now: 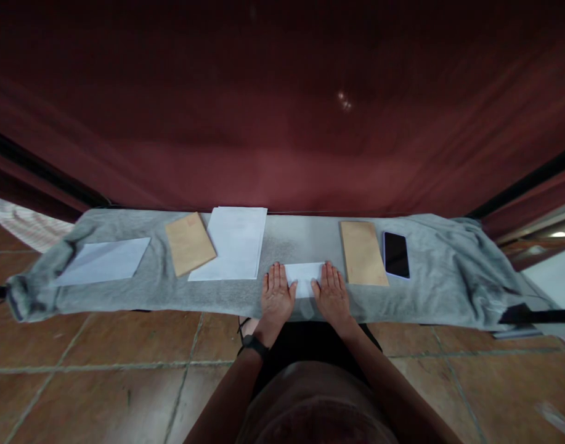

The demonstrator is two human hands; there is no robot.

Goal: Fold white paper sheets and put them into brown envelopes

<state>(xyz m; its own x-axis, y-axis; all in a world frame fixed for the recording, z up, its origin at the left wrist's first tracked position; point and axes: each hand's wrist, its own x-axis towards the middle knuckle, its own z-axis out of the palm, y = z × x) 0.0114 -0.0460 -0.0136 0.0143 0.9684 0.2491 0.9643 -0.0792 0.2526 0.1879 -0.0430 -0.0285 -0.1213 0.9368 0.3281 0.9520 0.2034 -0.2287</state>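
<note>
A small folded white paper [304, 275] lies on the grey cloth [291, 240] near its front edge. My left hand [276, 295] lies flat with fingers stretched out, its thumb resting on the paper's left side. My right hand [331, 293] lies flat the same way on the paper's right side. Neither hand grips anything. A dark band sits on my left wrist.
On the cloth from the left lie a white envelope [103, 261], a brown envelope [190, 243], a stack of white sheets [233, 242], another brown envelope [362, 253] and a dark phone [396, 254]. Red curtain hangs behind; tiled floor lies in front.
</note>
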